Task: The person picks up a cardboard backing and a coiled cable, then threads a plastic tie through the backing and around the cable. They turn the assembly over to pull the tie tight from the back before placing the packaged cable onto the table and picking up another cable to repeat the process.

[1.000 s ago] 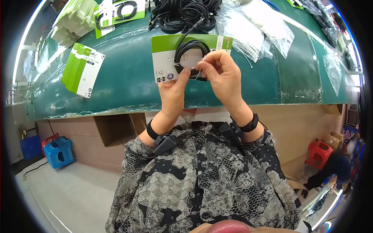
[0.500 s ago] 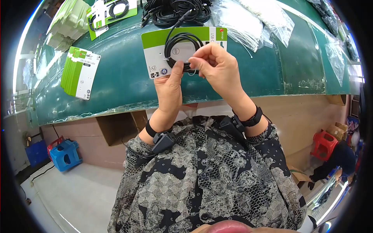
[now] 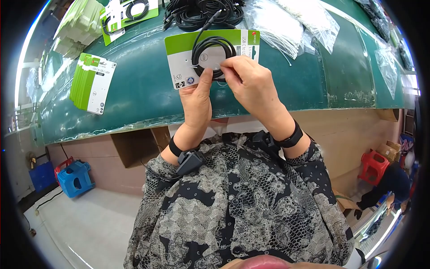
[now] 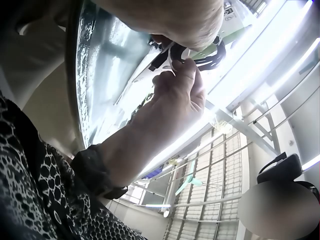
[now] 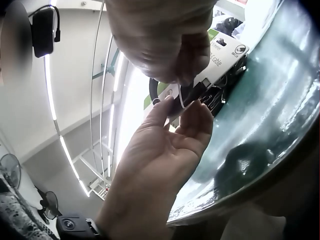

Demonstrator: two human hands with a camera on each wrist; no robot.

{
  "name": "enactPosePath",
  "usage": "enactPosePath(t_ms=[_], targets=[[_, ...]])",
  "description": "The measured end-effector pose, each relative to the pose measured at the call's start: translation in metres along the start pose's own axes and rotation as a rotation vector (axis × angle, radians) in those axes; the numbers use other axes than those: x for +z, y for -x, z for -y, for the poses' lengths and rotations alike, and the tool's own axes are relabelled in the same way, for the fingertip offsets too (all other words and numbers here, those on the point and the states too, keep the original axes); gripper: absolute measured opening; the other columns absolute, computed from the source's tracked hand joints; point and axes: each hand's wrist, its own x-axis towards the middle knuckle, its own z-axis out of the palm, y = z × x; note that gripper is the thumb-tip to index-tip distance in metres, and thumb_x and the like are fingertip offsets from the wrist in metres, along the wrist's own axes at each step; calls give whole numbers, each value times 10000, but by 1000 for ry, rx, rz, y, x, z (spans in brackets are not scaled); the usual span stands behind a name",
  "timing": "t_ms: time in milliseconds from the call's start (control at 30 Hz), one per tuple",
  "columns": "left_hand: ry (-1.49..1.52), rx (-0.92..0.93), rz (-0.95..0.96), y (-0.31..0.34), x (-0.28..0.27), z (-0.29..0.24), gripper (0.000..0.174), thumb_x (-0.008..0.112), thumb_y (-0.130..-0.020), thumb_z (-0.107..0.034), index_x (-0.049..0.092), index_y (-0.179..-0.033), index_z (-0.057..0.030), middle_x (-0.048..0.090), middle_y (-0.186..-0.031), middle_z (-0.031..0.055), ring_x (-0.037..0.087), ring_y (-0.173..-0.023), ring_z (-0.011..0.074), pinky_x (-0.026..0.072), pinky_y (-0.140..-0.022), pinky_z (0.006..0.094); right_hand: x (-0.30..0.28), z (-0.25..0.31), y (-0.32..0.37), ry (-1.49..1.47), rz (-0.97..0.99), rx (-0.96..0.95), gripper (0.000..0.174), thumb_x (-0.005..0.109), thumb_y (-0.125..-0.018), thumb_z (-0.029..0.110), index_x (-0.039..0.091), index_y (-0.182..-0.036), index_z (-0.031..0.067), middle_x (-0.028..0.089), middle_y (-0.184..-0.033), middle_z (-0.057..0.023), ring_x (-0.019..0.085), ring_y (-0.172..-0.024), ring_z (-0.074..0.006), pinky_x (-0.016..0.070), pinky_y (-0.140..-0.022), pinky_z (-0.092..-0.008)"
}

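Observation:
In the head view a green-and-white printed card (image 3: 179, 67) carries a coiled black cable (image 3: 196, 51). My left hand (image 3: 197, 103) grips the card's near edge, thumb on the front against the coil and fingers behind. At the coil's right side my right hand (image 3: 251, 85) pinches a thin white cable tie, its fingertips close to the left thumb. The right wrist view shows the white tie (image 5: 180, 95) looped around the cable bundle, beside a cable plug (image 5: 204, 85). Both hands overlap part of the coil in the left wrist view.
Behind the card lies a heap of black cables (image 3: 215, 13), with bags of white cable ties (image 3: 277, 36) to its right. On the left sit a fan of printed cards (image 3: 92, 85), a tall card stack (image 3: 80, 27) and finished cards with cables (image 3: 134, 11). The green table (image 3: 134, 98) ends near my body.
The card has shifted slightly up and left in the head view. My right fingertips have drawn in toward the coil, and less of the white tie's loop shows below them.

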Motion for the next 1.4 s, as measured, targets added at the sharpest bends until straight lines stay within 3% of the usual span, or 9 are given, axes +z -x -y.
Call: enactPosePath(t_ms=[67,200,433,533,967,1067,1400], targets=[[-3,-20,-6,1,-1,1,193,609,-887,-42,608,-1078,-69,630,-1051,35,604,-918,126,488,-810,285,-1,-1,0,63,59,-4,88,642,-766,-8,599,-841,7,621,-769,-105,608,-647,-258,482,-566,-300],[-6,-66,-16,2,-3,3,190,611,-885,-40,609,-1073,-68,629,-1056,34,602,-927,128,486,-827,292,-3,1,-1,104,86,5,81,628,-753,-10,592,-819,19,598,-733,-101,592,-635,-273,476,-562,-324],[8,-67,6,0,0,1,181,614,-884,-41,612,-1064,-64,631,-1047,35,600,-930,123,485,-823,287,-6,1,-2,154,110,-57,88,635,-745,-2,587,-812,28,568,-719,-97,574,-643,-279,466,-567,-349],[19,-43,-49,0,5,0,185,632,-866,-14,610,-1049,-13,634,-990,33,596,-862,89,481,-755,222,-5,1,-3,160,124,-63,90,637,-745,1,587,-814,29,565,-723,-96,574,-651,-280,466,-572,-352],[-81,-25,-8,2,1,2,204,627,-871,-17,606,-1074,-14,629,-1021,25,576,-897,72,461,-790,222,-5,3,-2,188,152,-51,93,636,-745,-4,587,-819,18,565,-735,-106,578,-675,-288,471,-587,-358],[-185,62,23,3,4,0,198,622,-871,-6,603,-1068,-6,627,-1010,25,570,-900,70,461,-782,220,-4,4,-1,188,152,-48,95,639,-745,-5,586,-821,15,566,-737,-109,579,-679,-291,473,-592,-360],[-151,112,31,2,5,0,228,615,-868,10,573,-1093,10,620,-1016,35,573,-890,80,473,-760,225,-1,4,2,230,156,-29,87,643,-763,2,578,-820,11,565,-749,-115,578,-690,-298,473,-604,-367]])
